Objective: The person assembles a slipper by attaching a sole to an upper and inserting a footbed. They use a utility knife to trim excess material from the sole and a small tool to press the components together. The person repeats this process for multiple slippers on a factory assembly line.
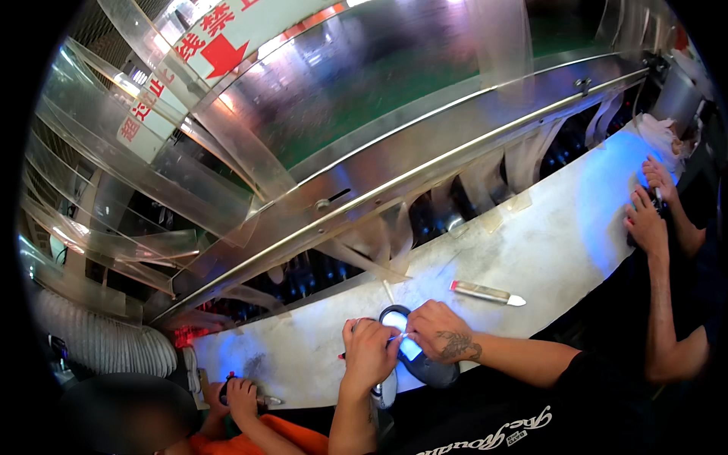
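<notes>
My left hand [370,350] and my right hand [441,330] meet over a dark, shoe-like piece [431,370] with a black rim and a brightly lit pale inside. Fingertips of both hands are pinched close together above the lit part, on something small and pale that I cannot make out. A short red end pokes out beside my left hand; its kind is hidden. Under my left wrist lies a second, pale rounded piece [387,390], partly covered. Beyond my right hand, a clear tube [484,293] with a red end and a white tip lies on the table.
The long pale worktable [303,356] runs along a metal machine rail [425,152] hung with clear plastic strips [371,254]. At left, a person in orange handles a dark piece [226,390] near a ribbed hose [114,337]. Another person's hands [648,220] work at far right, under blue light.
</notes>
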A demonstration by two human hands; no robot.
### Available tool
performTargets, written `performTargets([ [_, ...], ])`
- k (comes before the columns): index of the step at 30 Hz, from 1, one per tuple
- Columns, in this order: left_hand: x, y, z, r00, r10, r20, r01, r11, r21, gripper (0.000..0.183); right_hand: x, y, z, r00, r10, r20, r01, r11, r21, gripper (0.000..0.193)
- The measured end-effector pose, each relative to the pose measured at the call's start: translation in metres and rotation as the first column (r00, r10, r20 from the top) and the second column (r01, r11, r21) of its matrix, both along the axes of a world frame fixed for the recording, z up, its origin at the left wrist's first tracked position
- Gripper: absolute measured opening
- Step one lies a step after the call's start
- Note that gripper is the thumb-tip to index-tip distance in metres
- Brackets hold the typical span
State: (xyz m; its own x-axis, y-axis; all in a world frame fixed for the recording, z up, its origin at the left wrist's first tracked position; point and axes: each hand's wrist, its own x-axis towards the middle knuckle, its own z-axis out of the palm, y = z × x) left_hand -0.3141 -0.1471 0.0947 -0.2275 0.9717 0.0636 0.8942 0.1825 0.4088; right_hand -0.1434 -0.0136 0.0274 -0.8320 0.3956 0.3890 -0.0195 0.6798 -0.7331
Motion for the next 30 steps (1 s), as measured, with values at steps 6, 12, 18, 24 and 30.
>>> performTargets([
  [6, -0.003, -0.003, 0.005, 1.000, -0.019, 0.017, 0.019, 1.000, 0.021, 0.006, -0.001, 0.000, 0.003, 1.000, -0.005, -0.019, 0.005, 1.000, -0.024, 0.010],
  [12, -0.002, 0.000, 0.000, 0.999, -0.037, -0.035, 0.038, 0.999, 0.034, 0.006, 0.000, 0.003, 0.000, 1.000, 0.017, 0.011, -0.017, 1.000, 0.008, 0.012],
  [18, 0.000, 0.001, 0.000, 0.999, -0.014, -0.032, 0.016, 0.998, 0.055, 0.005, 0.001, 0.006, 0.000, 1.000, 0.027, -0.009, -0.027, 1.000, 0.003, 0.014],
  [24, -0.004, -0.005, -0.004, 1.000, -0.008, -0.009, 0.008, 0.999, 0.037, 0.006, -0.002, 0.004, 0.000, 0.999, 0.037, -0.023, -0.037, 0.999, 0.013, 0.014],
  [30, -0.006, 0.005, -0.003, 0.998, -0.067, 0.015, 0.065, 0.990, 0.123, 0.007, -0.004, 0.008, -0.008, 0.998, 0.009, -0.064, -0.010, 1.000, -0.018, 0.018],
])
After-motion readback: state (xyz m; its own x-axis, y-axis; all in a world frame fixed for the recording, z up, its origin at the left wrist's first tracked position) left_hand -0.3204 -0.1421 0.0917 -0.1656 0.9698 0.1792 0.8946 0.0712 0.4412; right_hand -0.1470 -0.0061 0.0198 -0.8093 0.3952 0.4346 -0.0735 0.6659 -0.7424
